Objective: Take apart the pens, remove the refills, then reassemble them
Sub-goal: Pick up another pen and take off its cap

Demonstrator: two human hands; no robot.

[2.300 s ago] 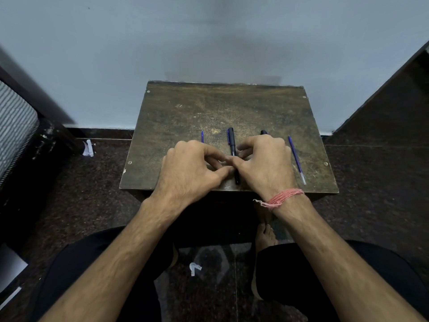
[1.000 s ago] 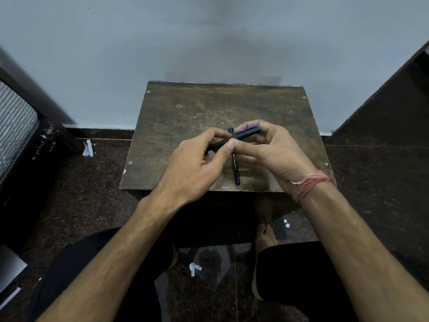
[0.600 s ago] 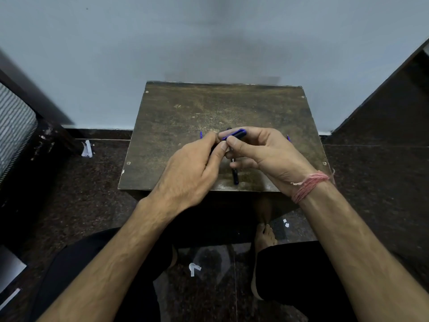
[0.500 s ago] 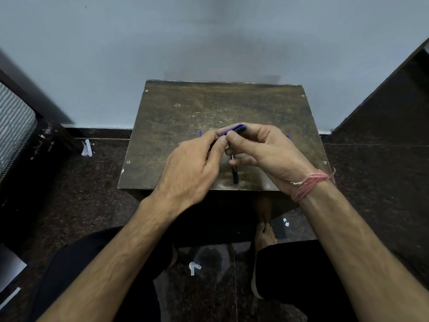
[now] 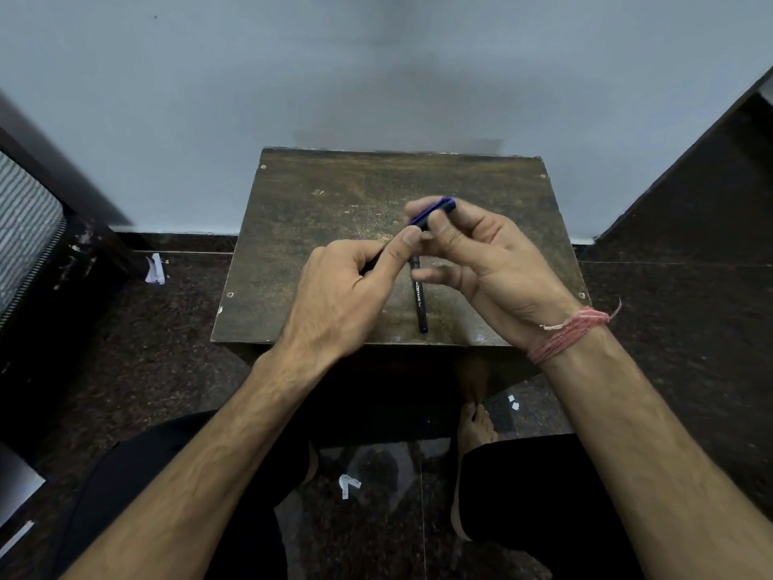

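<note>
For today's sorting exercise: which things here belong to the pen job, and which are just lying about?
Job: blue pen held in both hands (left hand, right hand); black pen on the table.
Lying about: paper scraps on the floor; wrist thread.

Pretty dim shot overall, soft flat light with a cool grey cast on the wall (image 5: 376,56). A faint smudgy shadow sits on the wall right above the bench (image 5: 334,194). The near edge of the bench has a few small glints. Floor (image 5: 146,349) goes almost black. Wide-angle bending at the edges, corners slightly soft.
</note>
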